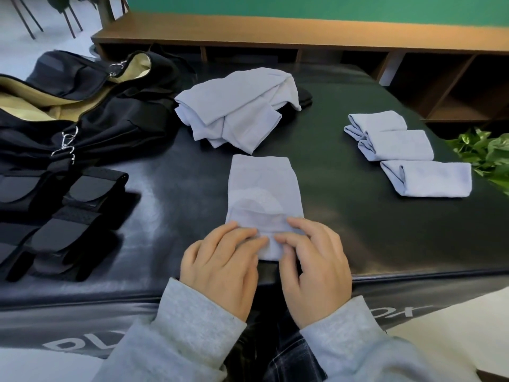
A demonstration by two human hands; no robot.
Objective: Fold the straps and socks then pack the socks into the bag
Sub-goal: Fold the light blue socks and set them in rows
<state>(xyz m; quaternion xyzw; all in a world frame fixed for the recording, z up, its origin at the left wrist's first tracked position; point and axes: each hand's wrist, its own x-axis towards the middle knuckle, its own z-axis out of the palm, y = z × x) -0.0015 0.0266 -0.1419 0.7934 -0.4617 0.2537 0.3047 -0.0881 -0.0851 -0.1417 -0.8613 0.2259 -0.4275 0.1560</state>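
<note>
Hands: your left hand (220,260) and right hand (314,257) sit side by side, fingers bent, pinching the near end of the sock (265,188).
Sock axis: it runs straight away from you on the counter (344,216); both hands equally near.
Counter edge: just under your wrists.
Room: bare counter either side of the sock.
Farther: folded socks (407,153) right, sock pile (237,111) ahead, straps (63,213) and bag (82,111) left.
</note>
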